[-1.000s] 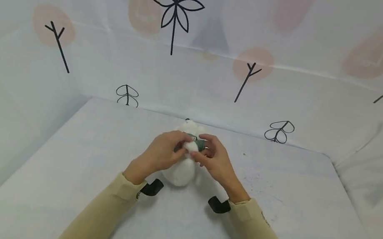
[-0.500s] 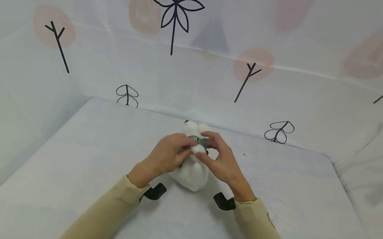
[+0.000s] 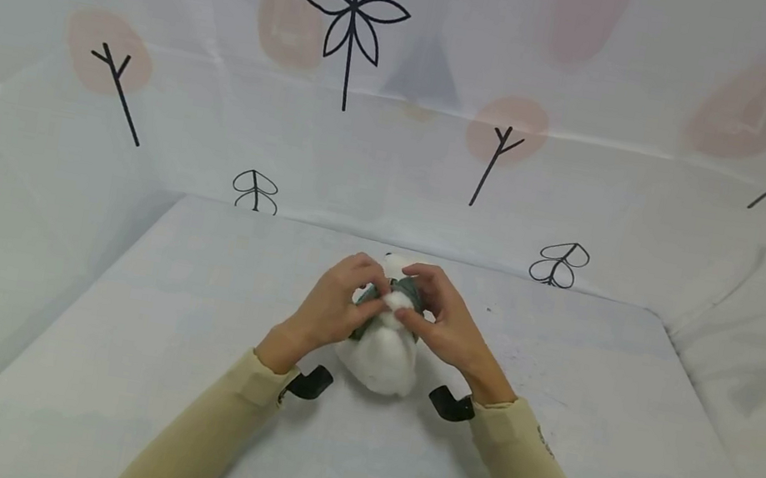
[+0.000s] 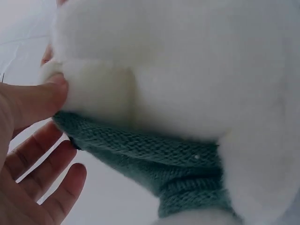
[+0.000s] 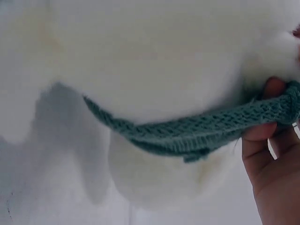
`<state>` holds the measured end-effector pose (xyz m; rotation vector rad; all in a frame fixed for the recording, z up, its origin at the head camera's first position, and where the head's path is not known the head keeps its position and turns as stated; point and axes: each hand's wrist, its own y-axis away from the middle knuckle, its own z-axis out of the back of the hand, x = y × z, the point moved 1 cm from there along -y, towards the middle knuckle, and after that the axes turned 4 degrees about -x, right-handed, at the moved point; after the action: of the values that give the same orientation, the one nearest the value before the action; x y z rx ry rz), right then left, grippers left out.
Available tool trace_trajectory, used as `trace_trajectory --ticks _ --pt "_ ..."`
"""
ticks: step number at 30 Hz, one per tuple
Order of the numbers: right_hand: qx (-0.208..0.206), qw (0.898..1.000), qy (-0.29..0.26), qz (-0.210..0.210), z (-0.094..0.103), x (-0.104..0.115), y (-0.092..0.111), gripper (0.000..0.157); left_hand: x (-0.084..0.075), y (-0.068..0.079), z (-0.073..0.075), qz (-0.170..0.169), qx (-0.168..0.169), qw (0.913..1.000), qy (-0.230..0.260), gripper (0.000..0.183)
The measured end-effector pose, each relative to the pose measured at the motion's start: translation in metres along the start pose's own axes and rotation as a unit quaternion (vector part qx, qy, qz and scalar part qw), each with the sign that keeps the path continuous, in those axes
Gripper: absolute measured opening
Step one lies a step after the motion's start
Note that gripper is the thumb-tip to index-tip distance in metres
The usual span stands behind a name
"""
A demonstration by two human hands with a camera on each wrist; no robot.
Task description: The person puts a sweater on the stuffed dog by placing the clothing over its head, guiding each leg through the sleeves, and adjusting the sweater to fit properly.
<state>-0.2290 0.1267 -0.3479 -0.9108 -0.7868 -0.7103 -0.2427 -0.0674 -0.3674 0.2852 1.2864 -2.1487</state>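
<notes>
Fluffy plush toy (image 3: 381,364), coarse green knit (image 4: 140,149).
The toy's white pile looks matt and soft; the knit looks like woolly yarn in raised, ribbed stitches. The table (image 3: 330,467) looks smooth and matt, the far backdrop (image 3: 403,162) a creased, printed sheet. The sleeves (image 3: 206,429), left and right, are matt cloth; the black brackets (image 3: 311,383) look like plastic.

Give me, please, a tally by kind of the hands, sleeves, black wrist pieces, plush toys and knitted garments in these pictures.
Hands: 2 (left hand, right hand)
Sleeves: 2
Black wrist pieces: 2
White plush toy: 1
Green knitted garment: 1
Total: 8
</notes>
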Motion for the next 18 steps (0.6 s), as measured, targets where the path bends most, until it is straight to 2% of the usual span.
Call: trace_trajectory --ticks 3,6,8,12,18 --pt "0.015 1.000 -0.020 -0.001 0.0006 -0.0017 -0.0001 0.050 0.0003 -0.0003 0.0014 0.019 0.026 0.9989 0.033 0.035" --pt "0.034 0.999 -0.030 0.002 0.0002 -0.0024 -0.0002 0.051 -0.0002 0.0002 0.0029 0.041 0.072 0.9953 0.049 0.056" --pt "0.044 0.999 -0.029 0.001 -0.0004 -0.0026 -0.0002 0.051 -0.0009 0.0010 0.0036 0.052 0.103 0.9920 0.051 0.063" --pt "0.045 0.999 -0.011 -0.012 -0.0017 -0.0020 0.0006 0.047 -0.0009 0.0022 0.0029 0.066 0.139 0.9873 0.041 0.061" --pt "0.034 0.999 -0.001 -0.012 -0.0048 -0.0004 0.0001 0.040 0.0010 0.0032 0.0012 0.089 0.152 0.9840 0.026 0.052"
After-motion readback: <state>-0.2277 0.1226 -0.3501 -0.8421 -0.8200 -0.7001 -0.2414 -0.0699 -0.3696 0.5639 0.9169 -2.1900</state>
